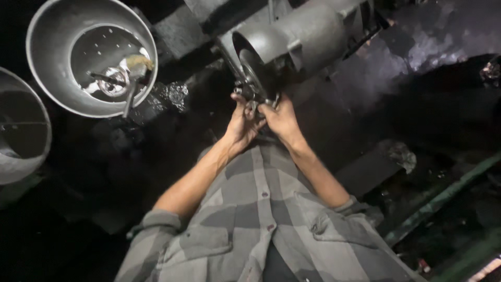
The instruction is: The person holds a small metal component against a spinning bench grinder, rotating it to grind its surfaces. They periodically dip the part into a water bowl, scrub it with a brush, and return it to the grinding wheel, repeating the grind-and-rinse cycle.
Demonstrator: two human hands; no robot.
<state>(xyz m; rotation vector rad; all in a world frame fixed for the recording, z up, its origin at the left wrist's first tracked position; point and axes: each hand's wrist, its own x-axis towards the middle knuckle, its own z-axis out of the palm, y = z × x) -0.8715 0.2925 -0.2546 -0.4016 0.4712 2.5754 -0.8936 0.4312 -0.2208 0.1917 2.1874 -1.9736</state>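
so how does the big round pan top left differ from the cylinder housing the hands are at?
The round pan faces up, wide and shallow, with a small fitting at its floor; the cylinder housing lies tilted, its narrower, deeper mouth facing the person. The pan stands untouched, while the left hand and right hand work small metal parts at the housing's mouth. Both are dull grey metal.
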